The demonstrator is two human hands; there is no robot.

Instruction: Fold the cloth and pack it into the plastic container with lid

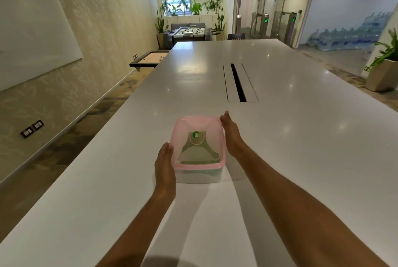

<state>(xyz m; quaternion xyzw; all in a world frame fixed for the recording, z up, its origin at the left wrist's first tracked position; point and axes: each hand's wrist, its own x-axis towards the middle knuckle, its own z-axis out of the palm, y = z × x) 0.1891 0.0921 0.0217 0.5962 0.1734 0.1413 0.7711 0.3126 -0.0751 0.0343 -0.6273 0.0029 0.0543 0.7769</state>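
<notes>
Hands (164, 167) (231, 135) flanking lidded container (199, 148), cloth (197, 155) blurred

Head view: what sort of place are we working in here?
Probably an office meeting or break room: a long white table with a cable slot, a wall whiteboard, a foosball table at the far end, and access turnstiles beyond the glass.

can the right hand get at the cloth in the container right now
Probably not. The cloth lies inside the container, and the pink lid covers the top. The right hand rests against the lid's right edge, so the lid would have to come off first.
</notes>
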